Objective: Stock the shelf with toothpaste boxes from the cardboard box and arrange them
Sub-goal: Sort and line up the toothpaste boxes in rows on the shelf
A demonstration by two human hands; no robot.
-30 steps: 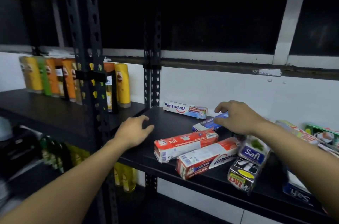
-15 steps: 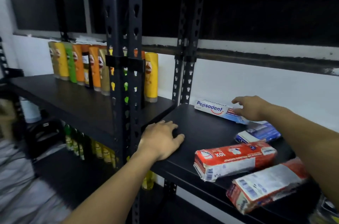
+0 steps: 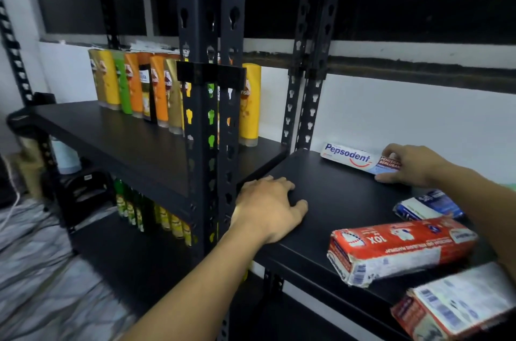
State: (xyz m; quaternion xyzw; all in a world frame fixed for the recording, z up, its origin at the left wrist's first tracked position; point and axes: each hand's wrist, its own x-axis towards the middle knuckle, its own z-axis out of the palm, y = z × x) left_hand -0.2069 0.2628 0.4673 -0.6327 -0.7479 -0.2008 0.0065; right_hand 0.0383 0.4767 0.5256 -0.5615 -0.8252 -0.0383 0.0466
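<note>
White box (image 3: 351,158), Pepsodent-branded, sits at the back of the shelf (image 3: 335,195), seemingly propped against the wall. The right hand (image 3: 407,165) has left the blue box (image 3: 427,205) and now pinches the white one's right end, fingers on top, thumb below. The left hand (image 3: 268,209) still lies flat, fingers spread, at the shelf's front left. Two red boxes (image 3: 399,245) lie skewed nearer the edge, so arranging is probably starting from the back.

A Pepsodent box (image 3: 360,160) lies at the far edge of the right shelf (image 3: 329,195). Two toothpaste packs (image 3: 399,248) (image 3: 452,310) lie near, right. Bottles (image 3: 167,95) stand far on the left shelf (image 3: 125,139).
</note>
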